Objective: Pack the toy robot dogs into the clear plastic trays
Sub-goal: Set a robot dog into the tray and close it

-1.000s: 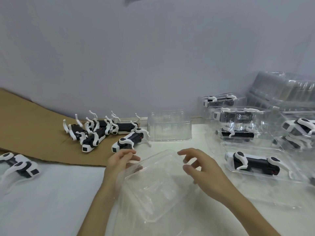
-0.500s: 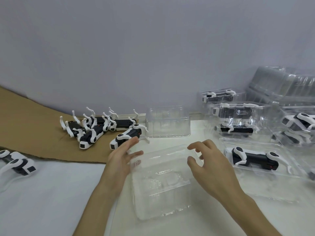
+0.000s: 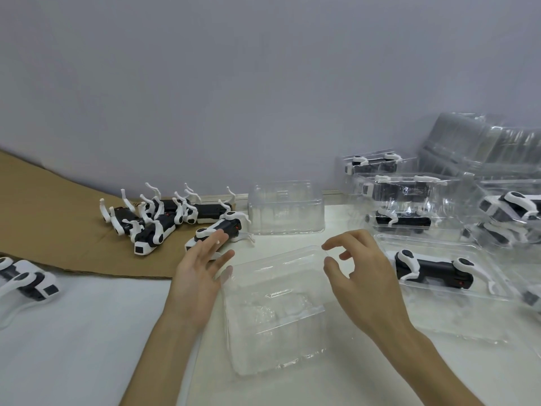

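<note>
Clear plastic, the empty tray (image 3: pixel 275 317) sits on the desk (image 3: pixel 87 347) between the hands, cavity up to take a dog. The left hand (image 3: pixel 199 271), fingers straight, reaches at the nearest toy robot dog (image 3: pixel 227 227). The right hand (image 3: pixel 360 276) hovers loosely curled, empty, probably to steady the tray.

Left-edge toy dog (image 3: pixel 27 281) and right-edge packed tray (image 3: pixel 512 209) are cropped; left fingers (image 3: pixel 216 241) partly cover the nearest dog (image 3: pixel 231 225)

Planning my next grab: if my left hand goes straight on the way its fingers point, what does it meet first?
Probably the nearest loose toy robot dog, just ahead of the left hand; the fingertips may already touch it, depth is unclear.
</note>
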Available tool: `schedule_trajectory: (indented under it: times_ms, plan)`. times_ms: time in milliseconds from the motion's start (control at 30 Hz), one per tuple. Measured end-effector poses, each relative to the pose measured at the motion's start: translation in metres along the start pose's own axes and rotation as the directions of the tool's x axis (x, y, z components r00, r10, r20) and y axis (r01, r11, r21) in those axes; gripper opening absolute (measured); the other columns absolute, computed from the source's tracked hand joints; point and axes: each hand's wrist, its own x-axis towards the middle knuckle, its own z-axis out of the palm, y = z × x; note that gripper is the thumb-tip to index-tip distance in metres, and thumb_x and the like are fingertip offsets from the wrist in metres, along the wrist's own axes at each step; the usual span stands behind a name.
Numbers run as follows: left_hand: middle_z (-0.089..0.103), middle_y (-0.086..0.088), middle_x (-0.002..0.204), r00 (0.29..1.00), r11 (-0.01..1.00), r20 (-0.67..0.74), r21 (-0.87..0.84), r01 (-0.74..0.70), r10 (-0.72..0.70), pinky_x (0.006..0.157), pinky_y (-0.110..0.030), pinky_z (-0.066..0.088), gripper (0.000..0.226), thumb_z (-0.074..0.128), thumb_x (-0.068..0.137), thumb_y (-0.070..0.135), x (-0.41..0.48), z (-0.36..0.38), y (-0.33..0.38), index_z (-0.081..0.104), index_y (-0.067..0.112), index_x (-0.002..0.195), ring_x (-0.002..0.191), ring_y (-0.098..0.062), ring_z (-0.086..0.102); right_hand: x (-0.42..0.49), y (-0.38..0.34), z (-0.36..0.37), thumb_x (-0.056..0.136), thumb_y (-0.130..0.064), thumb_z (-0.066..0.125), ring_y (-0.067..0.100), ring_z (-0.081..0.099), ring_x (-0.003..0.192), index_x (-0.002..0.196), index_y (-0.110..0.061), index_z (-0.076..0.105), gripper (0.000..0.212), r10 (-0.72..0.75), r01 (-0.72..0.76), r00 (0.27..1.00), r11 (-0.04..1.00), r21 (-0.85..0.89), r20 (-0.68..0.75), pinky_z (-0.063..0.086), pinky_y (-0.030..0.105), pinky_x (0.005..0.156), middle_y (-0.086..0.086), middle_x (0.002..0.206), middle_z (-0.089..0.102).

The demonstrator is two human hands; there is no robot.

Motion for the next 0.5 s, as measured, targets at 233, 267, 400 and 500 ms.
schedule_trajectory:
  times_ms: [233, 267, 400, 500]
  plan:
    - [0.076, -0.012, 0.108, 0.991, 0.999, -0.13, 0.02, -0.025, 0.028, 0.081, -0.029, 0.049, 0.034, 0.042, 0.102, 0.019, -0.0038, 0.002, 0.0009, 0.073, 0.008, 0.095, 0.085, -0.017, 0.066, 0.0002, -0.0003, -0.0005, 0.088, -0.018, 0.064, -0.007, 0.056, 0.097, 0.092, -0.038, 0.063, 0.02, -0.022, 0.025, 0.999, 0.998, 0.063, -0.05, 0.049, 0.025, 0.067, -0.03, 0.107, 0.049]
    - [0.076, -0.015, 0.104, 0.984, 0.999, -0.172, 0.027, -0.047, 0.051, 0.079, -0.029, 0.05, 0.031, 0.044, 0.1, 0.017, -0.0041, 0.0024, 0.0015, 0.07, 0.007, 0.086, 0.08, -0.017, 0.067, 0.0005, -0.0001, -0.0004, 0.088, -0.018, 0.064, -0.006, 0.057, 0.097, 0.091, -0.038, 0.064, 0.021, -0.023, 0.027, 0.998, 0.997, 0.069, -0.053, 0.049, 0.025, 0.067, -0.03, 0.107, 0.049]
    - [0.073, -0.011, 0.07, 0.926, 0.968, -0.313, 0.199, -0.152, 0.21, 0.059, -0.022, 0.055, 0.033, 0.064, 0.096, 0.023, -0.0043, 0.002, 0.0003, 0.054, 0.009, 0.068, 0.06, -0.015, 0.065, 0.0013, 0.0001, -0.0003, 0.088, -0.016, 0.064, -0.002, 0.058, 0.096, 0.089, -0.039, 0.063, 0.022, -0.024, 0.03, 0.998, 0.995, 0.096, -0.064, 0.049, 0.026, 0.067, -0.028, 0.106, 0.051]
    - [0.071, -0.01, 0.069, 0.909, 0.899, -0.287, 0.404, -0.171, 0.302, 0.046, -0.018, 0.051, 0.031, 0.075, 0.09, 0.026, -0.0059, 0.0045, -0.0022, 0.056, 0.009, 0.074, 0.048, -0.008, 0.059, 0.0009, 0.0004, 0.0, 0.088, -0.016, 0.065, -0.003, 0.059, 0.094, 0.088, -0.039, 0.063, 0.023, -0.026, 0.033, 0.998, 0.994, 0.106, -0.064, 0.049, 0.026, 0.067, -0.028, 0.107, 0.051]
